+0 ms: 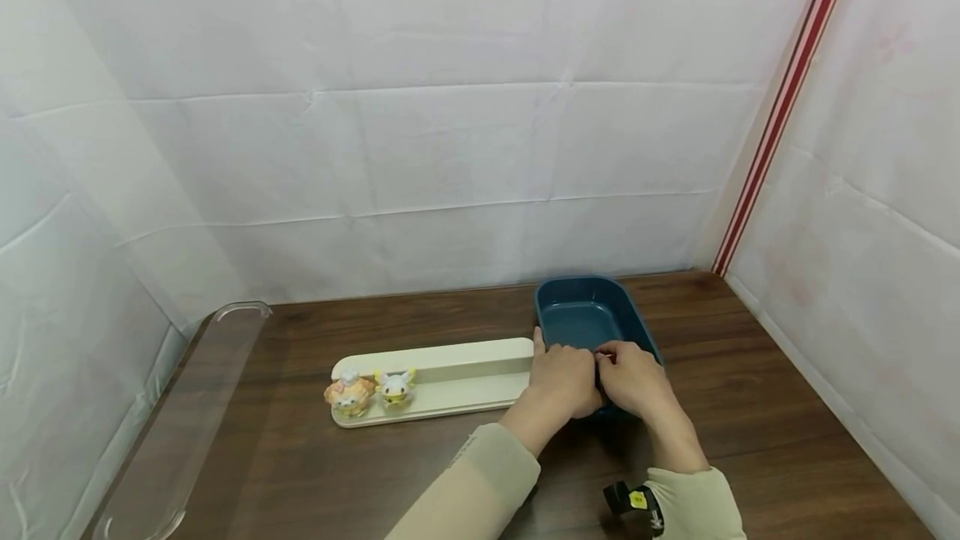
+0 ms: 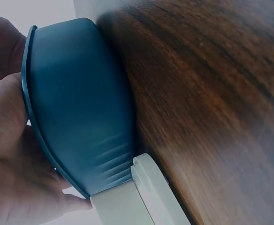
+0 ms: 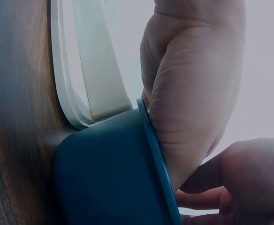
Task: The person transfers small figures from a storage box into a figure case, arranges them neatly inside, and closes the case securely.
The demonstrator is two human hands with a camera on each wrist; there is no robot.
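A deep blue rectangular container [image 1: 581,319] stands on the table toward the back right. Both hands are together over its near end. My left hand [image 1: 564,377] reaches down over the rim, one finger pointing forward along the container's left side. Close beside it is my right hand [image 1: 632,373], its fingers bent inward toward the left hand. The fingertips of both are hidden, so whatever they hold inside the container does not show. In the left wrist view the container's outer wall [image 2: 80,103] fills the middle, with the left hand [image 2: 10,154] at its rim.
A long cream tray [image 1: 472,394] touches the container's left side. At its left end sit two small figurines, one orange and white [image 1: 350,396], one white and yellow [image 1: 395,388]. A clear plastic cover [image 1: 198,407] lies along the table's left edge. White cloth walls surround the table.
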